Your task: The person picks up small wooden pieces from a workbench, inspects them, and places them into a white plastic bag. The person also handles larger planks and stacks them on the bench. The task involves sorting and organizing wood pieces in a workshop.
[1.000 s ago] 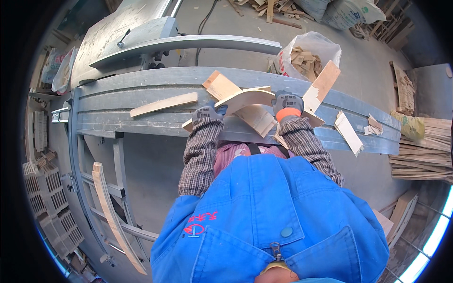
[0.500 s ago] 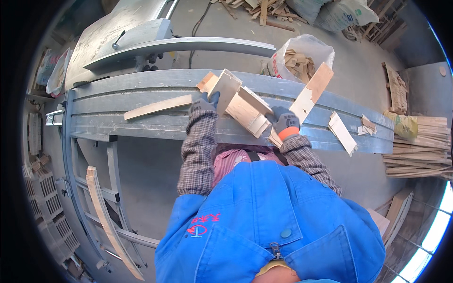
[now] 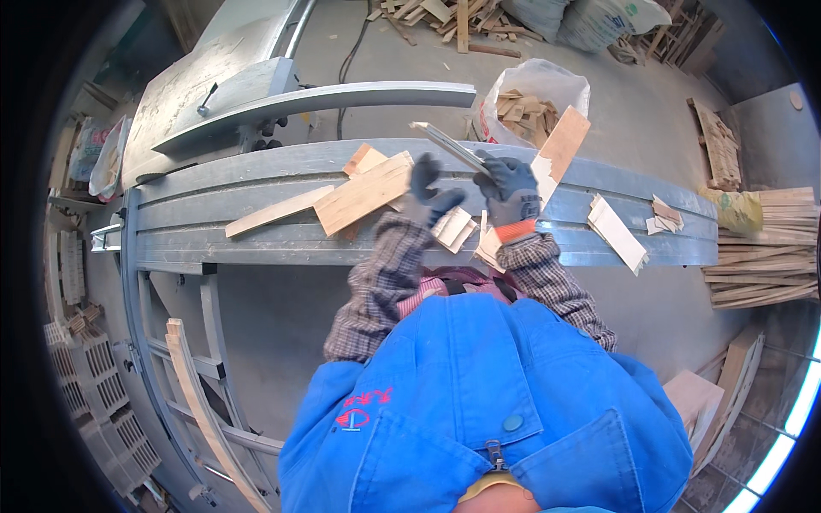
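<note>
My gloved right hand (image 3: 511,190) is closed on a thin wooden board (image 3: 451,147), which shows nearly edge-on and points up to the left over the metal bench (image 3: 299,162). Just left of it, my gloved left hand (image 3: 434,190) is slightly blurred, its thumb and fingers apart, and I see nothing in it. Beside that hand a flat wooden plank (image 3: 363,195) lies slanted across other pieces. Short wood offcuts (image 3: 453,229) rest on the bench below my hands. A longer board (image 3: 560,154) with a pale, broken-looking surface lies right of my right hand.
A long narrow strip (image 3: 278,211) lies at the bench's left part, and a pale offcut (image 3: 617,235) at its right. Behind stands a white bag (image 3: 547,90) of wood scraps. Stacked wood strips (image 3: 761,256) sit at the far right. A metal rail (image 3: 316,103) runs behind the bench.
My left hand has let go of the plank, which now lies flat at the left, and has moved right. My right hand has raised a board from the middle of the bench.
</note>
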{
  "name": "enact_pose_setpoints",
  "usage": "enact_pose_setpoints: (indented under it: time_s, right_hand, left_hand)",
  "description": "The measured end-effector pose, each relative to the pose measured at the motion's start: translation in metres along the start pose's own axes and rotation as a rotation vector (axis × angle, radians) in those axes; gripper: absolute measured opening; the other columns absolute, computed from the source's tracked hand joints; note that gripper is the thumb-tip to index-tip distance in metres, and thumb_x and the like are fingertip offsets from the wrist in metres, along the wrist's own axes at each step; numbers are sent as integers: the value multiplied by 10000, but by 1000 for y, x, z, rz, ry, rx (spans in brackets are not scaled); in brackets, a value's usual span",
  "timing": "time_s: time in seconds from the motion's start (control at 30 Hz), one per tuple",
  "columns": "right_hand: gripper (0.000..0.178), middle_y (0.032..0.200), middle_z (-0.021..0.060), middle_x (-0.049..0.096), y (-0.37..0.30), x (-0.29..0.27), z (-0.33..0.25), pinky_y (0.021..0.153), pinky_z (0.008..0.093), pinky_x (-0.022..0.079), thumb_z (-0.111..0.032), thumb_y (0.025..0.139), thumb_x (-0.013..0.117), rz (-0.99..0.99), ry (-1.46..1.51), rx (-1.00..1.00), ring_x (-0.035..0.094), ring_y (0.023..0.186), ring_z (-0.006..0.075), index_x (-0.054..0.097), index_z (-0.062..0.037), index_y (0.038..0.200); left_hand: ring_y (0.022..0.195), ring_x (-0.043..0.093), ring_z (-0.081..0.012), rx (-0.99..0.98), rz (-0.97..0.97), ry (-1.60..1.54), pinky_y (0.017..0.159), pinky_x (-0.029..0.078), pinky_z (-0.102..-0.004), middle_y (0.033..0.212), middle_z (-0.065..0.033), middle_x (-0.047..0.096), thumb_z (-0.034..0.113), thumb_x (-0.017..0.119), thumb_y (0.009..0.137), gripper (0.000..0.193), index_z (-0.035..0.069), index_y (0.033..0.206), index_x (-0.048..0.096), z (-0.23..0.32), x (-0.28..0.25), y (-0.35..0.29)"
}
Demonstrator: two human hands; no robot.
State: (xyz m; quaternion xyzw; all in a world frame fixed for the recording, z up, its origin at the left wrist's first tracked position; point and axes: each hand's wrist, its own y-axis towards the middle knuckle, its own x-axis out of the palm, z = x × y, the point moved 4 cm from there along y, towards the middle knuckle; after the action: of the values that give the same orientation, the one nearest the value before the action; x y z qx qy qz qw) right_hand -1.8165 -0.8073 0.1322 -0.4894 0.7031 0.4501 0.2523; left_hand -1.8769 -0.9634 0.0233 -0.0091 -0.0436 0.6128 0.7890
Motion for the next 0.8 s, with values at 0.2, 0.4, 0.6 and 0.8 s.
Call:
enact_pose_setpoints:
  time_s: [0.2, 0.4, 0.6, 0.8]
  right_hand:
    - [510, 1107, 211, 597, 2, 24, -30, 883, 408, 501, -156, 782, 704, -219, 612, 98, 596, 1026, 351, 552, -14, 1247]
    - [765, 1329, 224, 493, 47, -29, -46, 1023, 434, 425, -417, 796, 745, -90, 331, -209, 510, 1211, 349, 447, -49, 1397]
    - [1005, 1490, 242, 335, 55, 3, -36, 1132, 408, 296, -453, 747, 784, -364, 553, 230, 358, 1377, 334, 275, 1, 1485]
    - [1060, 1141, 189, 617, 24, 33, -21, 641, 317, 531, -433, 732, 815, -541, 794, 397, 638, 895, 219, 204, -67, 1517]
  left_hand:
    - [895, 632, -177, -364, 12, -616, 769, 541, -306, 968, -120, 644, 252, 685, 857, 399, 5, 1138, 548, 59, 29, 4]
    - [1089, 580, -204, -564, -291, -75, 962, 461, -329, 1180, -114, 619, 352, 627, 874, 472, 78, 1257, 593, 90, -24, 14]
    - [1010, 653, -191, -62, -595, 374, 878, 520, -343, 1049, -114, 692, 207, 800, 693, 474, 58, 1119, 654, 126, -5, -14]
    - [1054, 624, -233, -309, -528, -113, 907, 513, -350, 1127, -104, 602, 118, 734, 762, 580, 27, 1283, 495, 45, -3, -48]
